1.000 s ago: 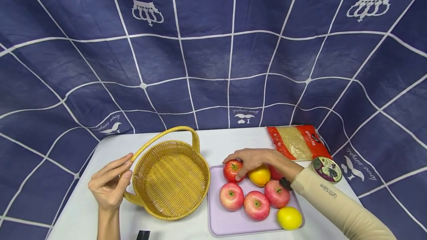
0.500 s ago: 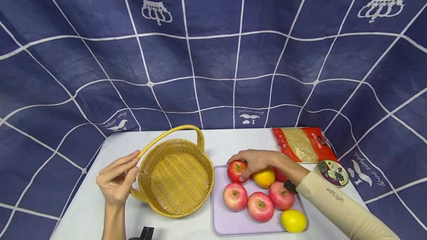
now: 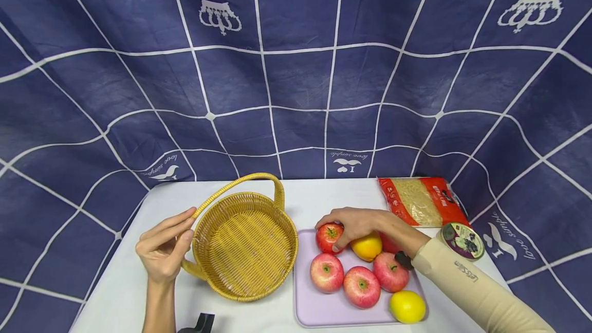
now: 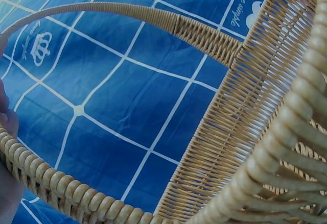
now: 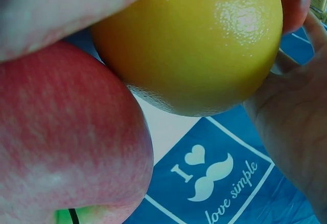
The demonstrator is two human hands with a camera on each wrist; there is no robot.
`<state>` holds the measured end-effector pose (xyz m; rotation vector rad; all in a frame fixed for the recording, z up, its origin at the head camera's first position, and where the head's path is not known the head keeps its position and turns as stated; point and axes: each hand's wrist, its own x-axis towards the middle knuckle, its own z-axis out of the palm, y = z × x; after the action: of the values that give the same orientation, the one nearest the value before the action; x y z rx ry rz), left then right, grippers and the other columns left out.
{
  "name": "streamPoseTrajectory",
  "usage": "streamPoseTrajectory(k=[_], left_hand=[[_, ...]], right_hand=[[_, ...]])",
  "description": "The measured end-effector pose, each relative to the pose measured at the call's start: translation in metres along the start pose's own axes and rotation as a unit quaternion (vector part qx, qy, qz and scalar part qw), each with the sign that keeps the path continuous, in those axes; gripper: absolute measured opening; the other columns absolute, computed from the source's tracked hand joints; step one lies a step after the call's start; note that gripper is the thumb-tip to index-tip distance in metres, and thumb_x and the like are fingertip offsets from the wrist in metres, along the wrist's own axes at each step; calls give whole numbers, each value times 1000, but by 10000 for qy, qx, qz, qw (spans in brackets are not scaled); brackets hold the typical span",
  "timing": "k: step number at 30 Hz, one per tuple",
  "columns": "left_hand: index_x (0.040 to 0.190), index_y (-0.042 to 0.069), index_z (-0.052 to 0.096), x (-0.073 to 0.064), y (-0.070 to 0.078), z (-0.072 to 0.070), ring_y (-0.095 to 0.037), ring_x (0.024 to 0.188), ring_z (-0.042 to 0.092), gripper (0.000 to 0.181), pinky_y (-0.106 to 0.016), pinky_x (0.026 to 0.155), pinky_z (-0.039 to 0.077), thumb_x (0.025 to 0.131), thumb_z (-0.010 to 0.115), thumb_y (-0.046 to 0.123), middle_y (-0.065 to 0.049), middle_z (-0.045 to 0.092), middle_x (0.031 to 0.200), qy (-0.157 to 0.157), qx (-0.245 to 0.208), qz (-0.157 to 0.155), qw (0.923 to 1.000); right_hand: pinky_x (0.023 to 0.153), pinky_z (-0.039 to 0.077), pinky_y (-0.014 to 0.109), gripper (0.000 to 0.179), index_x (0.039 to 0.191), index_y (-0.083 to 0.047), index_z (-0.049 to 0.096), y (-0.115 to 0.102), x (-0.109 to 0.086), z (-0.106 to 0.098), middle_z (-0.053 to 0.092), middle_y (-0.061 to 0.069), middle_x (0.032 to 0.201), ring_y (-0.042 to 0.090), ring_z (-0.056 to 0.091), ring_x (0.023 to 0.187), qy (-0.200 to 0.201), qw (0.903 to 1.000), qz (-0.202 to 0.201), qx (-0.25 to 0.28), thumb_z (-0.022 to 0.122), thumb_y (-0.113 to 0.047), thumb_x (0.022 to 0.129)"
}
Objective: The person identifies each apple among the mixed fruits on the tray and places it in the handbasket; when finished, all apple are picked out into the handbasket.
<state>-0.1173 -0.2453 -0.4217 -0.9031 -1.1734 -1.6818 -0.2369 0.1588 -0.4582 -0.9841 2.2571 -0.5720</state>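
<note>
Slight head-view shift; fruit (image 3: 362, 288) on tray (image 3: 321, 313)

1. Blue cloth (image 3: 300, 86): "love simple" above a crown (image 3: 220, 16) (both upside down in the head view).
2. The same cloth, right wrist view: "I", a heart (image 5: 195, 154), a moustache (image 5: 210, 177) and "love simple".
3. Beige sleeve (image 3: 476, 292): seemingly "LetsSlim".
4. Red packet (image 3: 418, 202) and round container (image 3: 461, 241): print too small to read.

A snug, cream-coloured cloth sleeve (image 3: 491, 291) with small dark letters (image 3: 465, 271) near its end covers the right forearm (image 3: 415, 239). A small, rounded black piece (image 3: 404, 260) sits by the right wrist (image 3: 390, 224). The left hand (image 3: 162, 252) and left forearm (image 3: 159, 307) are bare.
</note>
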Motion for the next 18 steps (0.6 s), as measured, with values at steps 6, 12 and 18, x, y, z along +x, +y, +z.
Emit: streamPoseTrajectory(k=[6, 12, 18], left_hand=[[81, -31, 62, 0, 1, 1, -36, 96, 73, 14, -22, 72, 60, 68, 60, -27, -37, 69, 99, 23, -39, 0, 10000], [81, -32, 62, 2, 4, 4, -36, 97, 73, 14, -29, 84, 60, 68, 60, -27, -36, 69, 99, 49, -47, -35, 10000], [81, -32, 62, 4, 5, 6, -35, 96, 73, 14, -22, 74, 60, 68, 59, -28, -35, 70, 100, 41, -30, -22, 10000]], right_hand=[[90, 50, 32, 63, 135, -35, 62, 0, 0, -1, 59, -15, 108, 9, 58, 98, 60, 10000, -52, -44, 82, -38, 75], [92, 49, 34, 64, 136, -36, 61, -1, 0, -2, 59, -15, 111, 7, 58, 100, 176, 9998, -119, -60, 81, -41, 76], [94, 49, 33, 65, 137, -38, 60, -2, 0, -2, 58, -17, 113, 6, 58, 100, 260, 9995, -134, -145, 81, -43, 76]])
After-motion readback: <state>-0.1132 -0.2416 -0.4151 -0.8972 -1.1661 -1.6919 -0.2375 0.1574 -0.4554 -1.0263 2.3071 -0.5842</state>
